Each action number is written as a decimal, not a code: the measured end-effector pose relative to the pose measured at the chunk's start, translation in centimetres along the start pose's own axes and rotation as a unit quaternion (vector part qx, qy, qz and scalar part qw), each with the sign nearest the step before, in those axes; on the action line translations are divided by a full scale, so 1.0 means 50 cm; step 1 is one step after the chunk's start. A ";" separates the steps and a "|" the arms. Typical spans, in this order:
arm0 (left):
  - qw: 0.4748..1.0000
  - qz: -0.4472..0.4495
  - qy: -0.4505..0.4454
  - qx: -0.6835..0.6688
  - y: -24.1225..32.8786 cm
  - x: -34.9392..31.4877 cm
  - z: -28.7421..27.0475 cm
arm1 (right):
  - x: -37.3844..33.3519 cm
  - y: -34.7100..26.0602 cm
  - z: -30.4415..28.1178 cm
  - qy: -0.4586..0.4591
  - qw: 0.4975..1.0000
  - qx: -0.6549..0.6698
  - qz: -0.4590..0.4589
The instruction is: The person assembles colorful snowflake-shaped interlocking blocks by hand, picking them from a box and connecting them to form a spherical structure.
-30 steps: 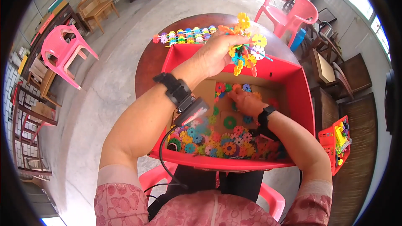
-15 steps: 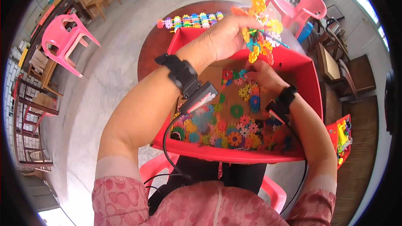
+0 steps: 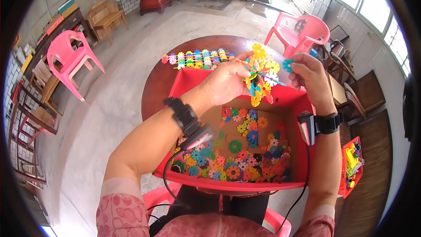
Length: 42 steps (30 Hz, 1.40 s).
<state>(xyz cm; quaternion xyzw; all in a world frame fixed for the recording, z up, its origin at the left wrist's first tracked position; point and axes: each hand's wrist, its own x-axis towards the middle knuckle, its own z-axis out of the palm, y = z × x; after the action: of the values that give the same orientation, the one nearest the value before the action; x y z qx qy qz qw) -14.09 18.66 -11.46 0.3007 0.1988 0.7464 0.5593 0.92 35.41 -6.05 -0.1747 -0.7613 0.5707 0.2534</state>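
Above the far side of a red box (image 3: 245, 186), my left hand (image 3: 228, 81) grips a cluster of joined plastic snowflake discs (image 3: 264, 88) in yellow, orange, white, teal and other colours. My right hand (image 3: 307, 72) is raised to the right of that cluster and pinches one teal snowflake disc (image 3: 287, 65), apart from the cluster. Inside the box, many loose snowflake discs (image 3: 233, 173) cover the near part of its cardboard bottom. A green disc (image 3: 235, 146) lies alone near the middle.
Beneath the box is a round brown table (image 3: 153, 92); on it, beyond the box, lies a flat panel of linked discs (image 3: 193, 59). Pink plastic chairs stand at the left (image 3: 70, 57) and far right (image 3: 302, 33). A red basket of toys (image 3: 352, 166) is at the right.
My right hand has come up out of the box with a teal disc, to the right of the cluster. My left hand still holds the cluster. The view has tilted up.
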 end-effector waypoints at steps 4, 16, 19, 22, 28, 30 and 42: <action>0.997 -0.040 -0.046 -0.044 0.006 0.010 -0.011 | 0.003 -0.003 0.009 -0.033 0.999 -0.033 -0.011; 0.982 -0.112 -0.123 -0.093 0.007 -0.004 0.000 | -0.003 0.003 0.033 -0.005 0.984 -0.163 -0.069; 0.997 -0.078 -0.011 -0.004 -0.020 -0.001 -0.012 | -0.005 0.002 0.038 -0.012 0.976 -0.192 -0.100; 0.996 -0.081 -0.032 -0.011 -0.017 0.004 -0.019 | -0.007 0.000 0.039 -0.022 0.978 -0.190 -0.080; 0.990 -0.108 -0.028 -0.090 -0.010 0.003 -0.019 | -0.012 -0.005 0.046 -0.012 0.978 -0.179 -0.111; 0.985 -0.119 -0.051 -0.110 -0.011 0.002 -0.015 | -0.015 -0.014 0.045 0.015 0.985 -0.144 -0.098; 0.991 -0.085 0.074 0.073 -0.016 0.000 0.005 | -0.024 -0.024 0.057 -0.025 0.962 -0.196 -0.189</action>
<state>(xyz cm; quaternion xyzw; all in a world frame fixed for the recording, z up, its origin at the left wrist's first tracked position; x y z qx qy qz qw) -13.37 18.89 -11.76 0.2673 0.3183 0.6999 0.5809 0.25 32.16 -5.75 -0.0596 -0.8834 0.3565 0.2982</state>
